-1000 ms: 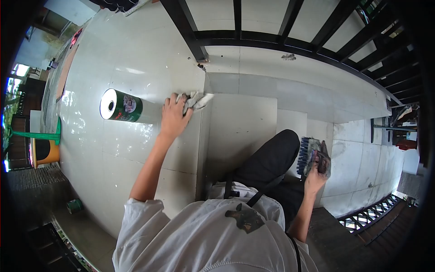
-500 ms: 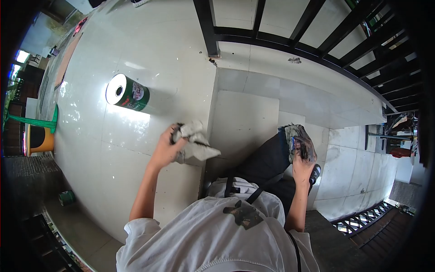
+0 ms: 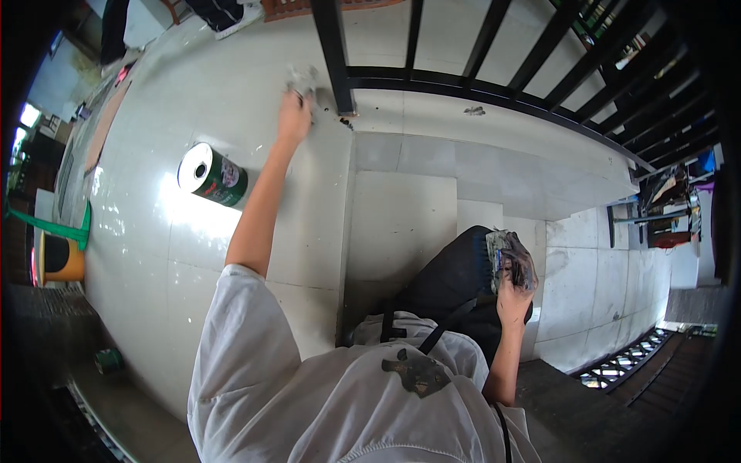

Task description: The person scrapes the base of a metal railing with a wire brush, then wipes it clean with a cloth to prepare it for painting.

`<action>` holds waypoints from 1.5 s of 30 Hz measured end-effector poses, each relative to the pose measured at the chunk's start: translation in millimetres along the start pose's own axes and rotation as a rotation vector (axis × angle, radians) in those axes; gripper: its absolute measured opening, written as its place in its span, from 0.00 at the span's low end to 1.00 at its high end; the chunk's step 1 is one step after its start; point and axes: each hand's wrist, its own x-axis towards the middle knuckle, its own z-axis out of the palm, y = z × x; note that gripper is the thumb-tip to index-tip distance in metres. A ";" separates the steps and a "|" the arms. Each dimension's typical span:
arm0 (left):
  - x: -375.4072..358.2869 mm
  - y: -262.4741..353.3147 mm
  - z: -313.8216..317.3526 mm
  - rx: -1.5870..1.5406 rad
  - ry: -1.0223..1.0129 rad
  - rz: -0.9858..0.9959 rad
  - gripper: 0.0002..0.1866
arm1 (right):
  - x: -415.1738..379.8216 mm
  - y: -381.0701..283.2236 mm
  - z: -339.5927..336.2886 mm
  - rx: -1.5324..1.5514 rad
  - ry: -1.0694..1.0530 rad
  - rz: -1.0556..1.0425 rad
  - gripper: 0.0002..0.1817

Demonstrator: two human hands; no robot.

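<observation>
My left hand (image 3: 294,116) is stretched far forward over the pale tiled floor, closed on a whitish cloth (image 3: 302,77) that is blurred by motion. The cloth is beside the foot of the black railing post. At my right knee, my right hand (image 3: 519,270), smeared with black, grips a grey, stained, frayed cloth (image 3: 495,251) against my dark trousers. A green can (image 3: 224,179) with a pale round top stands left of my left forearm.
A black metal railing (image 3: 494,89) runs along a raised tiled edge at the upper right. Tiled steps (image 3: 401,224) drop down in front of me. An orange and black bucket (image 3: 60,258) and a small green can (image 3: 109,360) are at the left. Another person's foot (image 3: 235,21) shows at the top.
My left hand has reached forward with the whitish cloth, from beside the step edge to near the railing post. The view has shifted slightly; my right hand stays at my knee.
</observation>
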 end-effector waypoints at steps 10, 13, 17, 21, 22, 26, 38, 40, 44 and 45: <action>-17.4 32.6 -2.6 0.653 -0.393 0.182 0.16 | -10.8 37.7 -11.7 0.021 0.080 0.054 0.12; -27.8 44.9 -13.0 0.650 -0.458 0.155 0.15 | -4.6 42.1 -7.4 -0.015 0.100 0.015 0.11; -28.0 57.3 -15.1 0.670 -0.504 0.068 0.16 | -0.6 43.6 2.0 0.047 0.058 0.102 0.11; -22.9 44.9 -4.3 0.666 -0.472 0.080 0.16 | 4.4 45.1 8.9 0.078 0.016 0.056 0.11; -19.5 39.1 -0.9 0.652 -0.470 0.056 0.17 | 6.3 40.2 9.2 0.066 -0.009 0.040 0.11; -10.2 26.0 12.6 0.644 -0.400 0.071 0.17 | 7.0 23.7 11.2 0.099 -0.027 0.000 0.12; -77.6 71.7 13.5 0.597 -0.227 -0.113 0.19 | 5.2 24.5 -6.6 0.073 -0.027 -0.029 0.11; -113.6 88.8 18.1 0.577 -0.006 -0.098 0.19 | 13.1 13.3 -1.1 0.115 -0.112 0.018 0.11; -179.6 146.4 12.3 0.332 -0.258 -0.055 0.19 | 46.0 -40.3 31.4 0.198 -0.199 -0.141 0.10; -194.2 159.3 15.1 0.285 -0.341 -0.023 0.19 | 58.3 -59.9 42.9 0.235 -0.208 -0.215 0.09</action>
